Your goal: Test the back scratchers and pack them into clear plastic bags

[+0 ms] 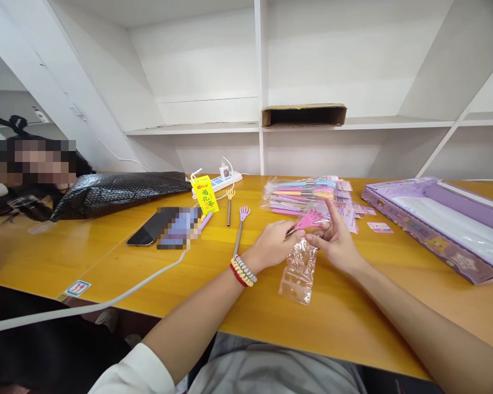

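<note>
My left hand [273, 243] is closed around the handle of a pink back scratcher [310, 219], whose clawed head points right toward my other hand. A small clear plastic bag [298, 276] hangs below both hands over the table. My right hand [339, 244] pinches the bag's upper edge between thumb and bent fingers, with the index finger raised beside the pink claw. To the left of my left hand lie a purple back scratcher [242, 221] and a shorter one with a yellow-orange head [229, 205]. Behind my hands is a pile of bagged back scratchers [299, 194].
A purple printed tray box [429, 232] sits at the right. Left are a dark phone [148, 227], a yellow packet [206, 196], a power strip [225, 180] and a black bubble-wrap bag [127, 194]. A white cable [127, 295] crosses the table edge. Another person leans at far left.
</note>
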{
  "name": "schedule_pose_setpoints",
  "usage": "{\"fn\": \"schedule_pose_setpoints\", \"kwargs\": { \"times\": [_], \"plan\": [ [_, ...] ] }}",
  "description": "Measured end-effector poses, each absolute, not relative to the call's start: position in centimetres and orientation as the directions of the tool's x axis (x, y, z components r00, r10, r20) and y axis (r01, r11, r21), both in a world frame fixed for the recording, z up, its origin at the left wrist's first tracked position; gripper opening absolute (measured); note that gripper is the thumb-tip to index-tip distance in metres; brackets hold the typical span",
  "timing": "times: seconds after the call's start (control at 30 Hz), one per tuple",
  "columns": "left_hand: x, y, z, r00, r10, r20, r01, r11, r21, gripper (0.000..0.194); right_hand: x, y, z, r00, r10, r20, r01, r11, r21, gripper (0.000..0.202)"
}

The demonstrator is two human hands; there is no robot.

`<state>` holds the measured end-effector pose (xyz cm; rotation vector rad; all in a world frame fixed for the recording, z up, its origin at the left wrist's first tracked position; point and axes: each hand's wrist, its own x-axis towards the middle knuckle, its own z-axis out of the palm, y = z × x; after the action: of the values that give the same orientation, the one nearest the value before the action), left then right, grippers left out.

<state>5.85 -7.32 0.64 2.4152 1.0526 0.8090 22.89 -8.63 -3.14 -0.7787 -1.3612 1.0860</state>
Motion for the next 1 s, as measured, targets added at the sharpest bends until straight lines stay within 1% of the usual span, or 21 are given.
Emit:
{"fn": "schedule_pose_setpoints", "kwargs": {
  "times": [0.17, 0.23, 0.3, 0.4, 0.5, 0.57, 0.63, 0.73, 0.87, 1.0],
  "plan": [
    [5.9, -7.4, 0.8, 0.541, 0.768, 0.343, 0.502, -0.622, 0.601, 0.028, 22.6, -8.8, -2.9, -0.130, 0.941, 0.311, -0.191, 0.284, -0.940, 0.106],
    [5.9, -7.3, 0.8, 0.504, 0.787, 0.357, 0.513, -0.605, 0.609, 0.027, 22.6, -8.6, -3.3, -0.101, 0.951, 0.292, -0.198, 0.268, -0.943, 0.105],
    [5.9, -7.3, 0.8, 0.469, 0.803, 0.367, 0.538, -0.589, 0.603, 0.027, 22.8, -8.2, -3.7, -0.057, 0.968, 0.245, -0.172, 0.233, -0.957, 0.100],
    [5.8, -7.2, 0.8, 0.453, 0.809, 0.376, 0.561, -0.586, 0.585, 0.027, 23.1, -7.8, -4.2, -0.063, 0.984, 0.168, -0.094, 0.162, -0.982, 0.076],
    [5.7, -7.1, 0.6, 0.459, 0.802, 0.383, 0.562, -0.596, 0.574, 0.026, 23.3, -7.8, -4.0, -0.159, 0.977, 0.142, -0.030, 0.139, -0.990, 0.047],
    [5.7, -7.0, 0.5, 0.466, 0.796, 0.387, 0.557, -0.603, 0.571, 0.026, 23.3, -8.0, -3.8, -0.220, 0.966, 0.137, 0.005, 0.141, -0.990, 0.038],
    [5.7, -7.0, 0.5, 0.470, 0.791, 0.392, 0.554, -0.610, 0.567, 0.026, 23.3, -8.2, -3.5, -0.266, 0.955, 0.132, 0.028, 0.144, -0.989, 0.035],
    [5.7, -7.0, 0.5, 0.467, 0.799, 0.379, 0.569, -0.600, 0.562, 0.026, 23.3, -8.3, -3.5, -0.298, 0.947, 0.124, 0.042, 0.142, -0.989, 0.035],
    [5.8, -7.0, 0.6, 0.470, 0.810, 0.352, 0.585, -0.584, 0.563, 0.027, 23.4, -8.1, -3.9, -0.304, 0.944, 0.126, 0.068, 0.154, -0.986, 0.036],
    [5.8, -7.0, 0.5, 0.480, 0.791, 0.379, 0.571, -0.610, 0.550, 0.027, 23.5, -7.9, -4.2, -0.297, 0.944, 0.140, 0.089, 0.173, -0.981, 0.035]
  ]
}}
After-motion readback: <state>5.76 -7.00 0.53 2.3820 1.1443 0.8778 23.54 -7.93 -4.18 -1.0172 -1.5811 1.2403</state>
